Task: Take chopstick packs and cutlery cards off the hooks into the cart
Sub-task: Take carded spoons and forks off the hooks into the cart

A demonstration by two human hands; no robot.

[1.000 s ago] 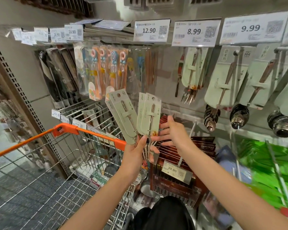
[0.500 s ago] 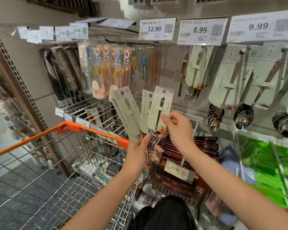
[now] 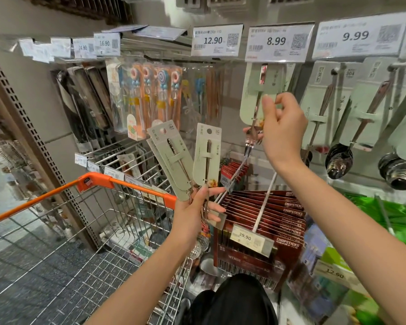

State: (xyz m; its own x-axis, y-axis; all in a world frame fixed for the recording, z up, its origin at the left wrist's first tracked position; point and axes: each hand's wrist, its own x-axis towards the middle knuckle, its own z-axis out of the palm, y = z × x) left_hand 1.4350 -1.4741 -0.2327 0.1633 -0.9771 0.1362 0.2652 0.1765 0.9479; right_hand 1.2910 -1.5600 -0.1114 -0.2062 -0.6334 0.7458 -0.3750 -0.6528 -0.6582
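Cutlery cards hang in a short stack on the hook under the 8.99 price tag, long axis straight down, fork tines at the bottom. Your right hand is up against the front card, fingers curled, with fingertips at its face and what looks like the thumb behind its lower end. It looks like a pinch, though the contact itself is partly hidden. Your left hand is lower and further from that tag, over the cart's orange handle, gripping a fan of similar cards by their bottom ends so they stand upright.

The right hand is clearly the nearer one. Since the card hangs from its top hole, the coming move likely means drawing it toward you along the hook, not down. The cart sits below and to the left of the tag, so the load goes down that way afterward.
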